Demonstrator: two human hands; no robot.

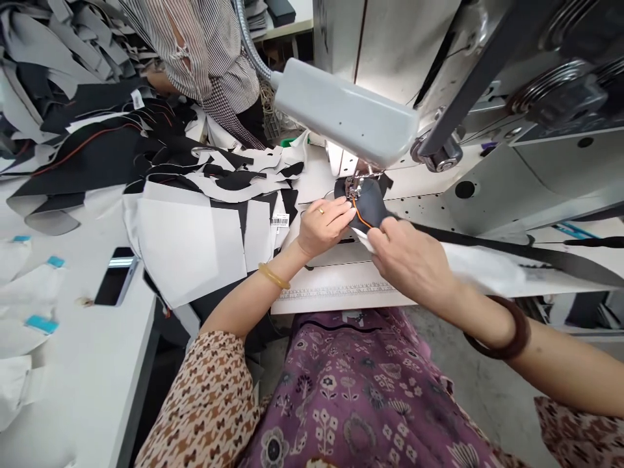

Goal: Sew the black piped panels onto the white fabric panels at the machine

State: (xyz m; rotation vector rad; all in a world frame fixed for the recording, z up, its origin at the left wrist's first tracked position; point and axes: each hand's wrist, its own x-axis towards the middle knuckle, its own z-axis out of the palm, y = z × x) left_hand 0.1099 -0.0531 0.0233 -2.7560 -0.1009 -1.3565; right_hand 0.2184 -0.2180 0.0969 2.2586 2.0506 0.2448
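Note:
A black fabric piece [373, 201] with an orange piping edge lies under the presser foot [353, 188] of a sewing machine. My left hand [325, 224] rests on its left side, fingers stretched out and fingertips touching the orange edge just in front of the foot. On the near right side, my right hand [409, 257] is closed, pinching the fabric's edge between thumb and fingers. White material [480, 266] and a long black strip [550, 253] trail off to the right behind my right wrist. The needle tip is too small to make out.
A grey machine lamp [346, 114] hangs low above the foot. Cut black and white panels [190, 240] are piled left of my left hand. A phone [116, 276] lies on the left table. A ruler strip [336, 291] runs along the front edge. Another person's striped sleeve [195, 49] is beyond.

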